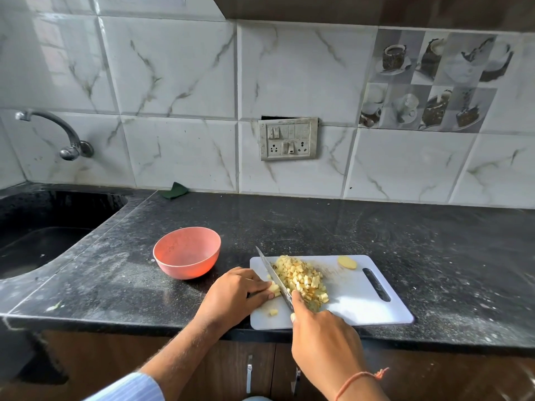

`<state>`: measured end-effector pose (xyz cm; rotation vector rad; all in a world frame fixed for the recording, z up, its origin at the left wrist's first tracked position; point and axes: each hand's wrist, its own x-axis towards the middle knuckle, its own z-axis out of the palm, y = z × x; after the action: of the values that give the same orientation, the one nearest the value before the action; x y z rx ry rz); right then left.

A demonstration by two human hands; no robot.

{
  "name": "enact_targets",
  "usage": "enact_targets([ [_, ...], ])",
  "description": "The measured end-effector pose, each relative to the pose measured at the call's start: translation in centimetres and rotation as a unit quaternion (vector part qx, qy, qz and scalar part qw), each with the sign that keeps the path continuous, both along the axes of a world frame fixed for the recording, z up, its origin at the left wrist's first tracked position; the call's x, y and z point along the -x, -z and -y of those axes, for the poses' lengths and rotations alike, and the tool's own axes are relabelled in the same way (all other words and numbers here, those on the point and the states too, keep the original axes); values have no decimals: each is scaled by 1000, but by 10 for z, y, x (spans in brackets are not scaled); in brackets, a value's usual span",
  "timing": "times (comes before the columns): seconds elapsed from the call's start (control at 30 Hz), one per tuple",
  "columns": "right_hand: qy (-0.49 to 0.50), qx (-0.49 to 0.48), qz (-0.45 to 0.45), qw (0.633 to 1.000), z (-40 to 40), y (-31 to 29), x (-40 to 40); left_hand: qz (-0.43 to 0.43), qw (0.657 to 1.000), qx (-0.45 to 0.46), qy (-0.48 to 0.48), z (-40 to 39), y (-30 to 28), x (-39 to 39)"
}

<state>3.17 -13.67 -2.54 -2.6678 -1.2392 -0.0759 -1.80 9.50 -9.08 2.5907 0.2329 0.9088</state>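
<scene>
Two hands share one white cutting board [362, 309] near the counter's edge. At far left a pink bowl [185, 270] stands apart from the board. Next, my left hand [237, 290] curls its fingers down and pinches the uncut piece [275, 288] of pale yellow vegetable, likely potato, on the board's left end. This piece lies just right of my fingertips and touches the knife [274, 277]. The blade's long axis runs from a far-left tip to the near-right handle, crossing the piece. Right of the blade sits the heap of diced cubes [302, 280]. My right hand [324, 337] wraps the handle, forefinger along the spine. I judge the next cut must step left, toward my fingers.
</scene>
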Motion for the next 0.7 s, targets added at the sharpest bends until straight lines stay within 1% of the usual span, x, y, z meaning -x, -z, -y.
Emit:
enact_targets([
  [0.13, -15, -25, -13, 999, 3, -3, -7, 2, 1000, -16, -4, 1, 2, 3],
  [0.43, -20, -68, -45, 996, 0, -4, -18, 11, 999, -26, 22, -3, 1, 4],
  [0.57, -33, -57, -61, 996, 6, -8, -28, 15, 1000, -8, 22, -5, -1, 3],
  [0.7, -34, -63, -75, 995, 6, -10, -26, 10, 999, 38, 16, -7, 0, -1],
])
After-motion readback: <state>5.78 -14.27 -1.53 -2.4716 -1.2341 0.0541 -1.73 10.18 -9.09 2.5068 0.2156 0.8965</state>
